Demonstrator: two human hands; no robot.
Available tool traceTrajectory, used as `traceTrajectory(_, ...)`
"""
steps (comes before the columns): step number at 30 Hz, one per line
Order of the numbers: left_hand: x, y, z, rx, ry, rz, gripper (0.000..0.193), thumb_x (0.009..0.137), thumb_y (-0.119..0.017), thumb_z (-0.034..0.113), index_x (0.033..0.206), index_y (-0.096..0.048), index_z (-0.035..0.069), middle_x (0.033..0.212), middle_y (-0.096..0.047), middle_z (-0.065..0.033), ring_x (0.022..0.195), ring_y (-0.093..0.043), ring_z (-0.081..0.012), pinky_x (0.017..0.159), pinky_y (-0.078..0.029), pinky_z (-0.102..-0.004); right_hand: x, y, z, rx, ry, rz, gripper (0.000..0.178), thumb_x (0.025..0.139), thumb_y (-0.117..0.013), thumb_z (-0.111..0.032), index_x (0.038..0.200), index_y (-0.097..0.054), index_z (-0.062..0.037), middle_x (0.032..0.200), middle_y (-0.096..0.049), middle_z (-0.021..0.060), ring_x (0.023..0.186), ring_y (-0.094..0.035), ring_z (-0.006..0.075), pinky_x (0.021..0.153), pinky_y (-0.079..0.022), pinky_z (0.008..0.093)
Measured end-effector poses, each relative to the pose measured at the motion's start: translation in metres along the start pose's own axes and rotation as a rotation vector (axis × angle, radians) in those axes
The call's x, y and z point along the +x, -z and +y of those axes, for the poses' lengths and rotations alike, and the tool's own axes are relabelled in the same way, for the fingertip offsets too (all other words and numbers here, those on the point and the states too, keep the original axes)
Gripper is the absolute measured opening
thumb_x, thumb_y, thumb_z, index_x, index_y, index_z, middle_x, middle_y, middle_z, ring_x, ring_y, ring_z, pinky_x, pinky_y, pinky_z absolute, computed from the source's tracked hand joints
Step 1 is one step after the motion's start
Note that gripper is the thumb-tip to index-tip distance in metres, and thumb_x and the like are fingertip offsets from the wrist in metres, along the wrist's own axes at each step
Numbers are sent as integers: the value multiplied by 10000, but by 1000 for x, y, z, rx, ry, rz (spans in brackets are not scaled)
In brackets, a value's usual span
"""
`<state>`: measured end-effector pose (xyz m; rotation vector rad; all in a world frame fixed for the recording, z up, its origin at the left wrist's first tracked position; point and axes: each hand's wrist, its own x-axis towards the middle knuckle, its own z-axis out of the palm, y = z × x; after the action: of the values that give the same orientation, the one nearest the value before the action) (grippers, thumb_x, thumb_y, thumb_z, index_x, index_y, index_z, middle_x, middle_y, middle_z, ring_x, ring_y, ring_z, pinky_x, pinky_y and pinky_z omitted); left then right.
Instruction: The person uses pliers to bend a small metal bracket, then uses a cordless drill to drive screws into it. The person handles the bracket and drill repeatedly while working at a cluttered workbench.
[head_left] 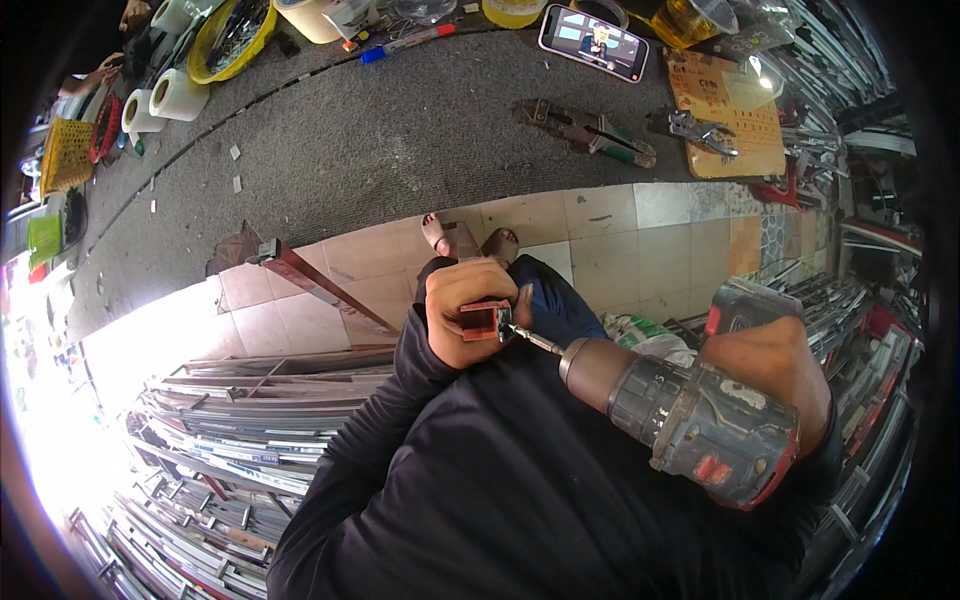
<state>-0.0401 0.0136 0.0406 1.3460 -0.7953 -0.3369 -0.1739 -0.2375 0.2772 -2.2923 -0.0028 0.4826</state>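
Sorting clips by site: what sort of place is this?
Probably a small metal-frame workshop: stacks of long profiles line the sides, large pliers lie on a grey-topped bench, and the right hand holds a power drill to a reddish profile in the left hand.

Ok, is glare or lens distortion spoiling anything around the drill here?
Head view: glare whites out the lower left, well away from the drill; head view: fisheye bows the grey workbench, and the picture's rim goes black; head view: drill and red profile look fairly sharp, no obvious blur.
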Motion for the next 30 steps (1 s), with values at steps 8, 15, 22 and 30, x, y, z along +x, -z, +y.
traceTrajectory(8, -6, 4, -4, 50, 28, -51, 184, 776, -828, -78, 848, -699, 33, 760, -686, -119, 664, -688, -278, 645, -545, -365, -3, 2, 0, -46, -84, -17, 404, 661, -922, -324, 663, -619, -58, 625, -638, 135, 536, -675, 320, 528, -510, 402)
traceTrajectory(15, -4, 11, -4, 9, -32, -114, 227, 729, -814, -11, 914, -690, 36, 819, -676, -117, 719, -664, -337, 640, -506, -408, -5, 3, -5, -71, -38, 32, 350, 690, -913, -265, 682, -650, -33, 648, -670, 177, 608, -725, 370, 561, -540, 441)
traceTrajectory(22, -8, 11, -4, 31, -19, -82, 218, 745, -818, -6, 917, -689, 36, 801, -659, -112, 695, -648, -333, 628, -506, -387, 0, -1, -16, -105, -106, 29, 349, 724, -892, -292, 698, -661, -33, 654, -668, 179, 620, -726, 382, 577, -548, 446)
traceTrajectory(30, -10, 13, -4, 90, -8, -53, 177, 792, -811, -64, 854, -680, 38, 740, -667, -118, 615, -653, -264, 597, -530, -353, 15, 19, -43, -34, -130, -132, 421, 691, -877, -357, 890, -710, -26, 743, -679, 170, 722, -736, 409, 650, -566, 478)
